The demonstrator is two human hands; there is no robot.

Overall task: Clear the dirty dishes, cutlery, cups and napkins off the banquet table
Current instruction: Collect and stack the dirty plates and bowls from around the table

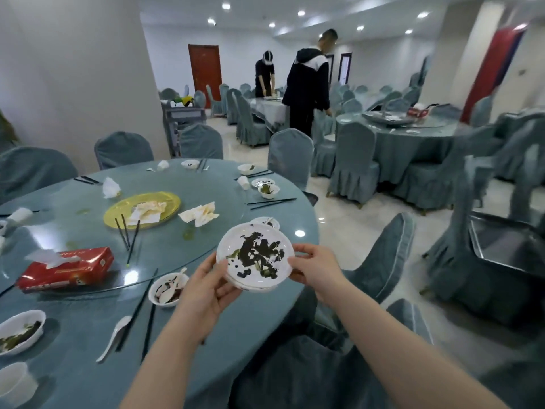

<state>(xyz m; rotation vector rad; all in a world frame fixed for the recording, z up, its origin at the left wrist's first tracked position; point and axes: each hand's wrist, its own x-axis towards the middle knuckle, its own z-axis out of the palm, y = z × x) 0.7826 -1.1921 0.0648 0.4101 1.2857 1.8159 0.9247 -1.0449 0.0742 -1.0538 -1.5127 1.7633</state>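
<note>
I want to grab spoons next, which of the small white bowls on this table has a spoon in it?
The small white bowl with dark sauce, just left of the left hand; a white spoon lies inside it. The other bowls show none.

A banquet hall — round surfaces (265, 314) draped in blue-grey cloth, one with a glass turntable (165, 249), ringed by covered chairs (354, 160), under recessed ceiling lights (300, 13) — with two people (306, 84) bent over a far one.
</note>
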